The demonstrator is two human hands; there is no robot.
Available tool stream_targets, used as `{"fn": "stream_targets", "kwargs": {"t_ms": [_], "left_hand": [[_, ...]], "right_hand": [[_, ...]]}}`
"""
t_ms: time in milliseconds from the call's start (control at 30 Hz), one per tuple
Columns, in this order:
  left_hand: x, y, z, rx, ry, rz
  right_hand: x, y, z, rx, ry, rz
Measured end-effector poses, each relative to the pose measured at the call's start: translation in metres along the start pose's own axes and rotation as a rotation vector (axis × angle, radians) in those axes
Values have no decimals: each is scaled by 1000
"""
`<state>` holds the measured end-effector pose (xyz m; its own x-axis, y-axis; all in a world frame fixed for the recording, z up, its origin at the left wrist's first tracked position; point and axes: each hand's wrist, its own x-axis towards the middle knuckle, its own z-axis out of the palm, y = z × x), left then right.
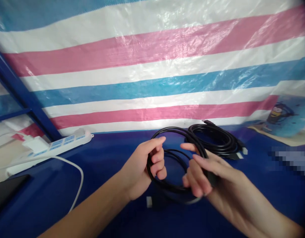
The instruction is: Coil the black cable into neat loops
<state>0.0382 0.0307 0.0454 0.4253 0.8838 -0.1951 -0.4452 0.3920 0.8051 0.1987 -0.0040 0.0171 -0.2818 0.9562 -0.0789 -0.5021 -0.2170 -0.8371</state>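
A black cable (176,129) is looped into a loose coil between my two hands, just above the blue tabletop. My left hand (152,162) has its fingers curled around the coil's left side. On the right side, my right hand (202,168) grips the loops, with its index finger stretched out. One pale-tipped plug (149,201) shows below my left hand. Behind my right hand lies a second black cable (217,137), coiled on the table with its plugs at the right end. Motion blurs the lower part of the held coil.
A white power strip (68,142) with a plugged-in white adapter (35,143) lies at the left. A white cord (78,168) curves over the blue table (112,155). Near the left edge is a dark flat device (11,191). A printed bag (288,115) stands at right. Striped sheeting (142,66) hangs behind.
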Motion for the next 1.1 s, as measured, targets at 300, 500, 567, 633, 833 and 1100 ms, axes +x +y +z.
{"fn": "stream_targets", "kwargs": {"t_ms": [300,500,567,633,833,1100], "left_hand": [[-5,6,4,98,87,-35],[-6,10,5,-130,220,148],[-7,11,6,-180,243,200],[-8,11,6,-222,233,211],[-5,-6,0,-82,-53,-57],[-4,-1,-6,268,-201,-214]], "right_hand": [[2,0,-3,-7,22,-3],[-2,8,-5,167,-111,-4],[-5,11,-4,208,-183,-36],[-7,15,0,164,-173,-40],[-5,17,11,-74,110,92],[-11,-5,2,-63,-19,362]]}}
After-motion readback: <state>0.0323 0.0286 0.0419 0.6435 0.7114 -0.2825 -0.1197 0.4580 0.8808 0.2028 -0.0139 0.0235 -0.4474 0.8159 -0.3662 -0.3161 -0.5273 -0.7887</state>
